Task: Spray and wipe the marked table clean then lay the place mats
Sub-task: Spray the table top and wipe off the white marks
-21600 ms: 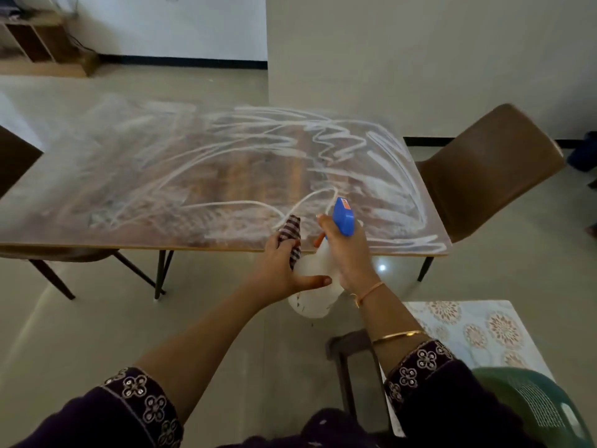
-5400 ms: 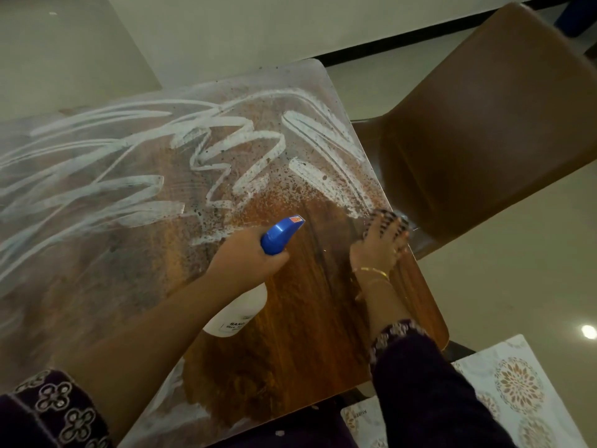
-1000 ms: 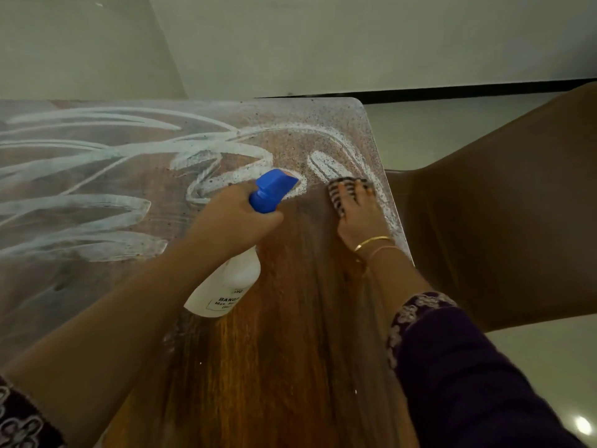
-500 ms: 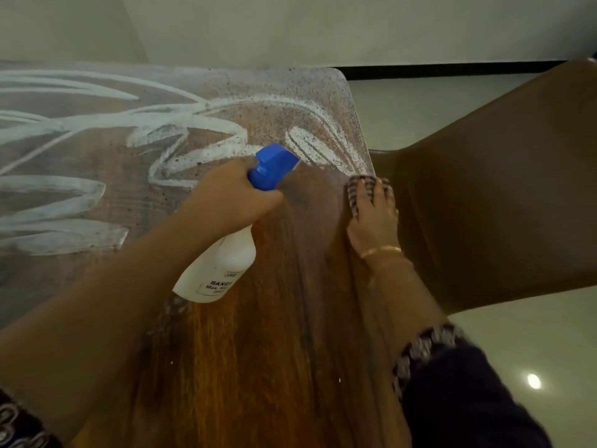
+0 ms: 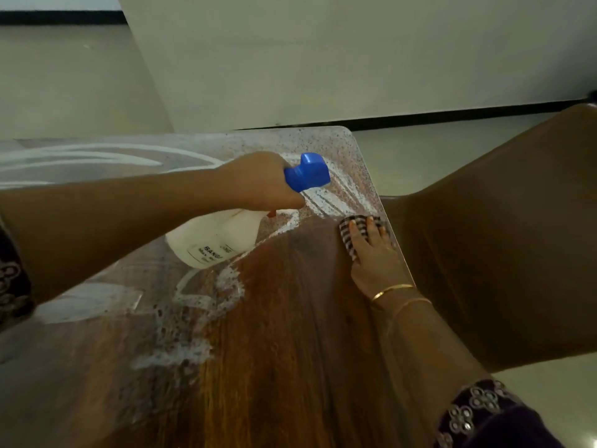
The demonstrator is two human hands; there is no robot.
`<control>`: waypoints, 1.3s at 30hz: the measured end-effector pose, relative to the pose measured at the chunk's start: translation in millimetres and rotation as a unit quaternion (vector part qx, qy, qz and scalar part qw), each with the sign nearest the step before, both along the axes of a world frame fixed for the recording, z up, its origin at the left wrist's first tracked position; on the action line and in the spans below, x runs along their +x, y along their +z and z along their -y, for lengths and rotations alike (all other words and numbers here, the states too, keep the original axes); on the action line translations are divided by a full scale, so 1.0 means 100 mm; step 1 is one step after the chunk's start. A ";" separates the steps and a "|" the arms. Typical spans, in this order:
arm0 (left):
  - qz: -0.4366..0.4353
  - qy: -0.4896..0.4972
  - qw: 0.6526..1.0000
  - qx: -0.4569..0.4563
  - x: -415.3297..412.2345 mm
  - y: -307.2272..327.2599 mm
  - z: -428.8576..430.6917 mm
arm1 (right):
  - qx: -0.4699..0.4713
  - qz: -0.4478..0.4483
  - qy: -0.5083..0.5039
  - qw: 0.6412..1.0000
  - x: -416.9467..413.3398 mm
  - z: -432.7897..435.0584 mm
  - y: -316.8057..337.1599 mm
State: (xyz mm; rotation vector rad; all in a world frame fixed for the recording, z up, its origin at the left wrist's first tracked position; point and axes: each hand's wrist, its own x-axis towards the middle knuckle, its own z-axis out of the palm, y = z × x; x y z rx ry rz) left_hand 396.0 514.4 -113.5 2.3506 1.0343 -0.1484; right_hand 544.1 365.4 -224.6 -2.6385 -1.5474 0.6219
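Head view, left hand (image 5: 258, 182): fingers wrapped round the neck of the spray bottle (image 5: 216, 239), held above the table (image 5: 290, 350).
Right hand (image 5: 374, 253): fingers spread flat, pressing the striped cloth (image 5: 347, 232) at the table's right edge.
Handling: cloth soft and limp, best palmed flat; bottle likely light, surface wet and slippery.
Marks: white scribbles (image 5: 210, 299) remain to the left.

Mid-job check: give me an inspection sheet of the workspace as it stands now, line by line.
Surface: wooden table wiped bare along the right side; white marks and foamy residue remain left and at the far corner.
Job's things: spray bottle held tilted above the table; striped cloth pressed flat near the right edge. Place mats not in view.
Clutter: nothing seen.
Grippers: left hand grips the bottle's neck; right hand lies flat, fingers spread on the cloth.
Cables: nothing seen.
Surroundings: brown chair to the right of the table; pale floor, wall behind.
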 end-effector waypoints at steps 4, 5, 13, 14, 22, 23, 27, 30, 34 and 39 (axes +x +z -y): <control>-0.021 -0.013 0.999 0.028 0.05 -0.01 -0.08 | 0.019 -0.021 -0.042 0.999 0.05 -0.26 0.02; -0.024 -0.017 0.999 0.030 0.06 -0.03 -0.07 | 0.020 -0.024 -0.058 0.998 0.03 -0.32 0.02; 0.044 0.042 0.992 -0.108 0.03 -0.12 -0.12 | 0.098 -0.007 0.134 0.986 -0.37 -0.44 -0.05; 0.053 0.054 0.990 -0.115 0.03 -0.10 -0.16 | 0.087 -0.018 0.162 0.983 -0.42 -0.38 -0.03; 0.086 0.074 0.989 -0.092 -0.04 0.14 -0.52 | 0.054 0.017 -0.065 0.996 0.27 -0.81 -0.11; 0.088 0.076 0.989 -0.086 -0.05 0.14 -0.55 | 0.051 0.024 -0.060 0.997 0.24 -0.94 -0.16; 0.091 0.092 0.988 -0.089 -0.05 0.09 -0.61 | 0.095 0.024 0.115 0.989 -0.37 -1.13 -0.24; 0.072 0.090 0.988 -0.102 -0.04 0.01 -0.61 | 0.095 -0.024 0.202 0.974 -0.69 -0.76 -0.09; 0.077 0.086 0.987 -0.116 -0.06 -0.04 -0.67 | 0.145 0.024 0.092 0.985 -0.09 -0.61 -0.03; 0.085 0.091 0.985 -0.122 -0.09 -0.02 -0.78 | 0.077 0.039 -0.060 0.994 0.33 -1.34 -0.19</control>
